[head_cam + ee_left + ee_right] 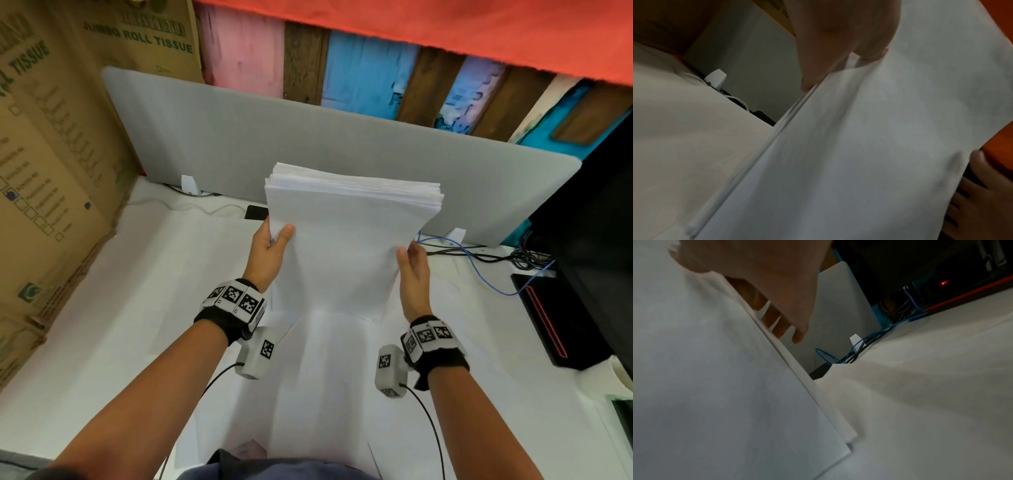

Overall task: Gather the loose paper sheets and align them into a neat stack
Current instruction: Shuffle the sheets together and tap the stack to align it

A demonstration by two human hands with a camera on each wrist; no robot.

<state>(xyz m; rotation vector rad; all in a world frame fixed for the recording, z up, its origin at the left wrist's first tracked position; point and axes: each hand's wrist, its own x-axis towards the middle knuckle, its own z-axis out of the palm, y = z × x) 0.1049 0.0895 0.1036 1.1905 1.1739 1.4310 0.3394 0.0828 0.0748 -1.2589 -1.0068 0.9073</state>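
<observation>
White desk (120,308), upright paper stack (346,246) gripped at its sides by both hands: left hand (269,253), right hand (414,274).

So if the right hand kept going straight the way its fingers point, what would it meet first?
Probably the grey divider panel behind the paper stack. The right hand points up and away along the stack's edge; depth is unclear.
</observation>
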